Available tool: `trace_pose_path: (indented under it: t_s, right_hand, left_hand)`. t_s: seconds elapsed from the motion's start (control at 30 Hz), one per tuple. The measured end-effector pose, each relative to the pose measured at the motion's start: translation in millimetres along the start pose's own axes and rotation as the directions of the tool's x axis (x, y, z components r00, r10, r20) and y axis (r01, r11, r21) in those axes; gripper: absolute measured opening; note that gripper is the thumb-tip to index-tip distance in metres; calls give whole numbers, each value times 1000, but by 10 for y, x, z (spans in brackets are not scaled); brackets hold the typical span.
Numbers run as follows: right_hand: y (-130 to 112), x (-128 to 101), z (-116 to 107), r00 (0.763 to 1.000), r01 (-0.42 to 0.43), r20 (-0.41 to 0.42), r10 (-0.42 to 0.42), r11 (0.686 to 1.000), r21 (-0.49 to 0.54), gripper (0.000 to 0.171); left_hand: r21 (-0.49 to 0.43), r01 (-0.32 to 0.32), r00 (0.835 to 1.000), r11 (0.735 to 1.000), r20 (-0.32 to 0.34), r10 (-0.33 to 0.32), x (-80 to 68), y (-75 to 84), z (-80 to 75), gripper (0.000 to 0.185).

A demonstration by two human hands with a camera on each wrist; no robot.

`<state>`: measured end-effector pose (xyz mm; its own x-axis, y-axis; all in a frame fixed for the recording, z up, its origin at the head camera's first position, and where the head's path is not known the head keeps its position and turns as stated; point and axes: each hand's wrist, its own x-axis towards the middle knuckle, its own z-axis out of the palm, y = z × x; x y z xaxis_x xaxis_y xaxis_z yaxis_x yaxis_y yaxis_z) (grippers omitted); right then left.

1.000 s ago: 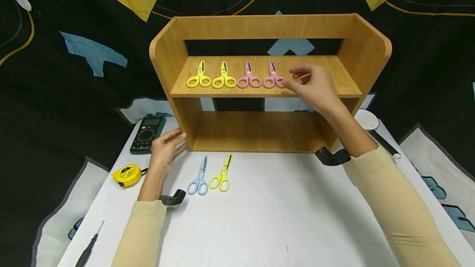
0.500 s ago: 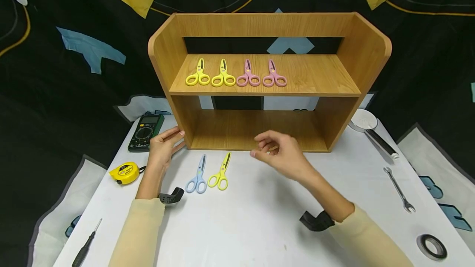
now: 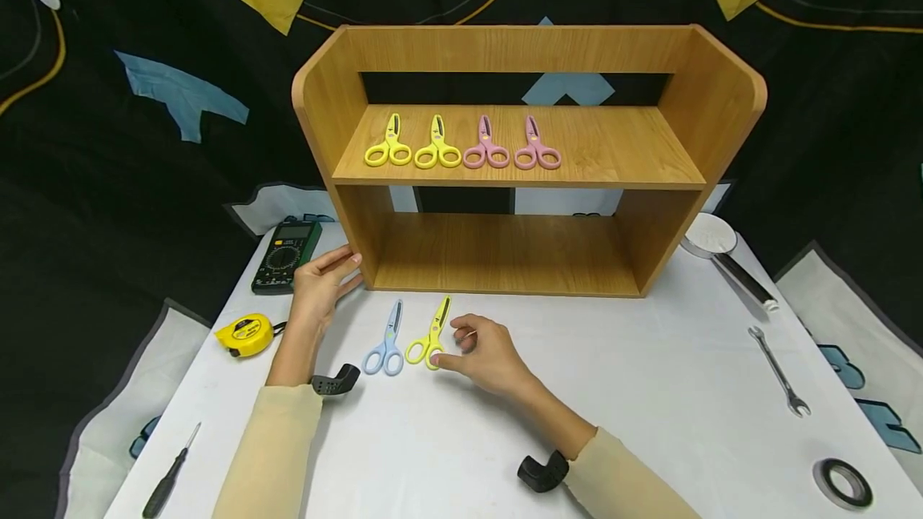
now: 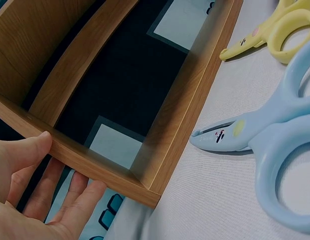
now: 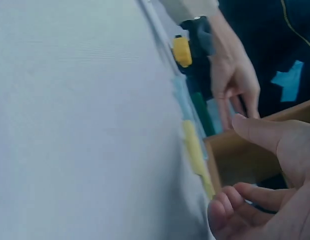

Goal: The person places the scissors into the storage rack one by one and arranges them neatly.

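Observation:
My left hand (image 3: 317,291) touches the left side panel of a wooden shelf unit (image 3: 519,48), its thumb at the front edge and its fingers along the outside. My right hand (image 3: 490,355) is low over the table, thumb tip overlapping a handle of the yellow scissors (image 3: 433,335); a gap shows between its thumb and fingers in the right wrist view. Beside them lie light blue scissors (image 4: 245,135). On the upper shelf, two yellow scissors (image 3: 392,141) and two pink scissors (image 3: 485,141) stand in a row, blades pointing up.
The lower shelf (image 3: 505,255) shows bare wood. On the left are a multimeter (image 3: 285,259), a yellow tape measure (image 3: 247,335) and a screwdriver (image 3: 167,480). A magnifying glass (image 3: 743,280), a wrench (image 3: 779,371) and a black tape roll (image 3: 822,480) lie on the right.
My right hand has left the right-hand pink scissors on the upper shelf and come down to the yellow scissors on the table. The left hand stays at the shelf's side.

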<state>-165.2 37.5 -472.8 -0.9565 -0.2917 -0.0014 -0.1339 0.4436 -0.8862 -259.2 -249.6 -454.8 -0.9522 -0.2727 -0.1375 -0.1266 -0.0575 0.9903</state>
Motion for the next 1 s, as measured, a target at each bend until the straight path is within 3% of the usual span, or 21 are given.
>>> trace_pose_path:
  t_s: [0.1, 0.23, 0.47, 0.77, 1.0]
  right_hand:
    - [41, 9, 122, 999, -35, -14, 35, 999, -9, 64]
    - [81, 18, 256, 998, -64, -32, 61, 993, -103, 65]
    - [85, 29, 374, 997, -40, -78, 21, 969, -243, 56]
    - [56, 14, 334, 996, -26, -89, 7, 976, -217, 40]
    - [45, -2, 168, 997, -30, -70, 25, 997, -77, 31]
  left_hand:
    - [0, -2, 1000, 1000, 1, 2, -7, 2, 4, 51]
    - [-7, 4, 1000, 1000, 6, -4, -14, -1, 7, 52]
    - [2, -3, 1000, 1000, -2, 3, -7, -10, 1, 52]
    - [-26, 4, 1000, 1000, 4, -3, -23, 15, 3, 50]
    - [-23, 3, 1000, 1000, 5, -3, -22, 6, 4, 51]
